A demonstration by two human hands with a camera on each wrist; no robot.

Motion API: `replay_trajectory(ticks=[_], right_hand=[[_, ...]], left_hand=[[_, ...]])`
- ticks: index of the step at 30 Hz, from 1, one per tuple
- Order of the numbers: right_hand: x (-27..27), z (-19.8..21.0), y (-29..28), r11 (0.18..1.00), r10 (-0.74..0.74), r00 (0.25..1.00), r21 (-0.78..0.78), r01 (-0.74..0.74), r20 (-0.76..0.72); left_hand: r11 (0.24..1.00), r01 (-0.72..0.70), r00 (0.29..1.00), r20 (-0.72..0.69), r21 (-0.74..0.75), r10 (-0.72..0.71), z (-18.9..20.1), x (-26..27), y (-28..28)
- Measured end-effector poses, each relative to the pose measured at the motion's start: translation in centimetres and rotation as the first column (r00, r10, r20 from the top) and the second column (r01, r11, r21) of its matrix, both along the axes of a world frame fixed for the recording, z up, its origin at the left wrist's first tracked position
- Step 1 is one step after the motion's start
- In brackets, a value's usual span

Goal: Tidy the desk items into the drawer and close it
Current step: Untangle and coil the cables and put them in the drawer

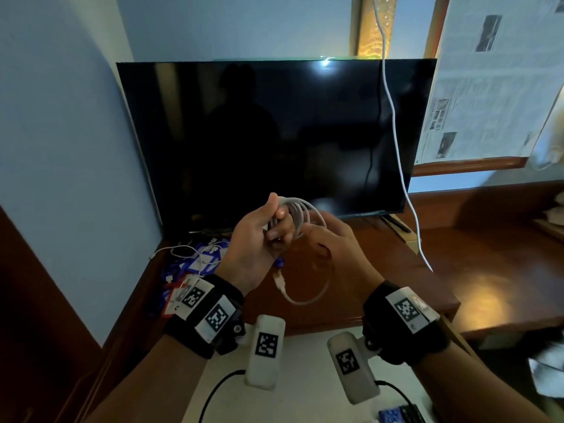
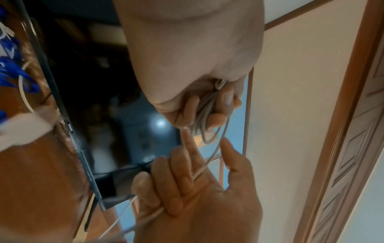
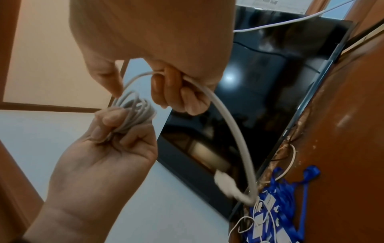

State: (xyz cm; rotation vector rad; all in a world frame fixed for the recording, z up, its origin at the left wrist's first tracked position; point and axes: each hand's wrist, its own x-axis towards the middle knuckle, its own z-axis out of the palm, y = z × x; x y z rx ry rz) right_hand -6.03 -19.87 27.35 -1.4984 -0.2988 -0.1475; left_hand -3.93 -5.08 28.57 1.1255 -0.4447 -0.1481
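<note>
A white cable (image 1: 300, 212) is wound into a small coil held in the air in front of the screen. My left hand (image 1: 265, 232) grips the coil, its fingers curled round the loops (image 2: 204, 110). My right hand (image 1: 331, 242), just right of it, holds the loose strand (image 3: 226, 118) in curled fingers (image 3: 172, 85). The strand hangs in a loop (image 1: 308, 299) below both hands and ends in a white plug (image 1: 279, 281) dangling over the wooden desk (image 1: 396, 270). In the left wrist view the strand runs through my right hand (image 2: 187, 189).
A dark TV screen (image 1: 268, 132) stands at the back of the desk. Blue lanyards, badge holders and thin white cables (image 1: 195, 261) lie heaped at the desk's left. Another white cable (image 1: 396, 132) hangs across the screen. A pale surface (image 1: 305, 389) lies below the desk's front edge.
</note>
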Motion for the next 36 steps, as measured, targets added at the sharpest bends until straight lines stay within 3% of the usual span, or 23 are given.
replay_trajectory(ticks=[5,11,15,20,24,27,30,33,36], right_hand=[[0.4,0.9,-1.7,0.998,-0.054,0.998,-0.02,0.055,0.022],[1.5,1.2,-5.0,0.991,-0.055,0.996,-0.123,0.046,-0.068],[2.5,2.1,-7.7,0.95,-0.107,0.994,-0.296,0.102,-0.002],[3.6,3.2,-10.5,0.859,-0.204,0.968,-0.448,0.247,0.144],[3.7,3.6,-11.3,0.811,-0.118,0.976,-0.55,0.2,0.181],[3.9,3.3,-11.4,0.797,-0.07,0.98,-0.58,0.168,0.188],[4.1,3.1,-11.1,0.748,-0.055,0.972,-0.635,0.192,0.229],[4.3,3.1,-10.4,0.752,-0.026,0.964,-0.63,0.193,0.265],[4.4,3.6,-10.1,0.746,0.05,0.964,-0.652,0.137,0.259]], left_hand=[[0.996,0.084,0.996,0.006,0.001,-0.084,0.6,0.6,-2.1],[0.99,-0.037,0.999,-0.013,0.137,0.039,1.0,1.1,-6.2],[0.951,-0.171,0.983,0.113,0.258,0.146,1.4,1.8,-8.7],[0.862,-0.267,0.939,0.317,0.432,0.132,2.1,2.5,-10.3],[0.755,-0.2,0.945,0.326,0.625,-0.019,3.2,3.3,-9.9],[0.623,-0.228,0.94,0.335,0.748,-0.058,4.0,3.5,-9.7],[0.57,-0.219,0.952,0.301,0.792,-0.052,4.6,3.7,-9.5],[0.65,-0.257,0.929,0.369,0.715,-0.038,4.6,3.6,-9.0],[0.795,-0.107,0.952,0.291,0.598,-0.091,4.6,3.2,-8.0]])
